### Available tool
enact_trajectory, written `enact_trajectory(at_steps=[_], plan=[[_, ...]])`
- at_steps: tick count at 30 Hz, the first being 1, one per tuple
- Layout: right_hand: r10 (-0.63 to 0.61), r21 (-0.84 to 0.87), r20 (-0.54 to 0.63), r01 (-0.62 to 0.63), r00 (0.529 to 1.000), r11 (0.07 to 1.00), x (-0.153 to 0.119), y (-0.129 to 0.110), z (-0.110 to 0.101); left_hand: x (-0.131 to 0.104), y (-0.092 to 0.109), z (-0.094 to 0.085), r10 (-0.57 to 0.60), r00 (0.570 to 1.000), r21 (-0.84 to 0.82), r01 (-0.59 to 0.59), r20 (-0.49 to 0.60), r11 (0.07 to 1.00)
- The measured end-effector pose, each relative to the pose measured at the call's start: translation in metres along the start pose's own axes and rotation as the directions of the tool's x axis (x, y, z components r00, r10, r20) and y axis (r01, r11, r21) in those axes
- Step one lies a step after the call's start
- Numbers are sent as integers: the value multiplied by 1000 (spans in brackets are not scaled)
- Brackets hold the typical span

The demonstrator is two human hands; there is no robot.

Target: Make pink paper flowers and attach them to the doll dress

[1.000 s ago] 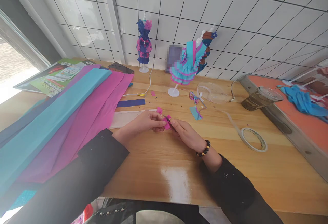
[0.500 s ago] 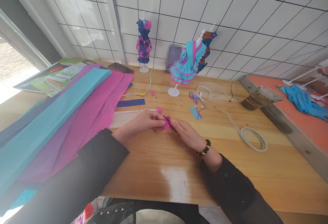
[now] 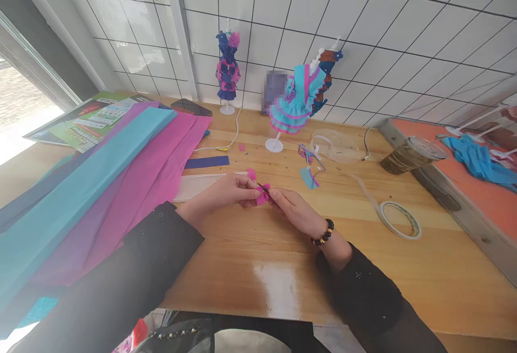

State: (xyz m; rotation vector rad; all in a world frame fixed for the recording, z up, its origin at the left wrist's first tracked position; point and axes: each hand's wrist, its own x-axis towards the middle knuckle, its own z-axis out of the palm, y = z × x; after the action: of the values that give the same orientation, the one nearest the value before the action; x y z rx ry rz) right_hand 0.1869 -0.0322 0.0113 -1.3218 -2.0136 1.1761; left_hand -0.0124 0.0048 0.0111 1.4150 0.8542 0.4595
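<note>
Head camera looks down on a small pink paper piece pinched between both hands above the middle of the wooden table. The left hand closes its fingertips narrowly on the piece's left side, and the right hand, with a dark bead bracelet at the wrist, pinches the right side; something thin and dark shows at the piece, too small to tell what. Just beyond the hands lies another pink scrap, with a dark blue strip to its left. Long sheets of pink, purple and teal paper spread across the left of the table. To the right, near the edge, lies a roll of tape with a loose tail. Farther off stand a teal and pink paper dress on a stand and a blue paper dress against the tiled wall, and a plastic cup at the far right.
</note>
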Motion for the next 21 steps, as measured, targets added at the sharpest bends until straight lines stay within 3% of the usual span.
enact_trajectory(at_steps=[21], plan=[[-25, -51, 20, 26, 999, 998, 0, 1, -3, -1, 1, -2, -4, 1000, -7, 4, -1, 1000]])
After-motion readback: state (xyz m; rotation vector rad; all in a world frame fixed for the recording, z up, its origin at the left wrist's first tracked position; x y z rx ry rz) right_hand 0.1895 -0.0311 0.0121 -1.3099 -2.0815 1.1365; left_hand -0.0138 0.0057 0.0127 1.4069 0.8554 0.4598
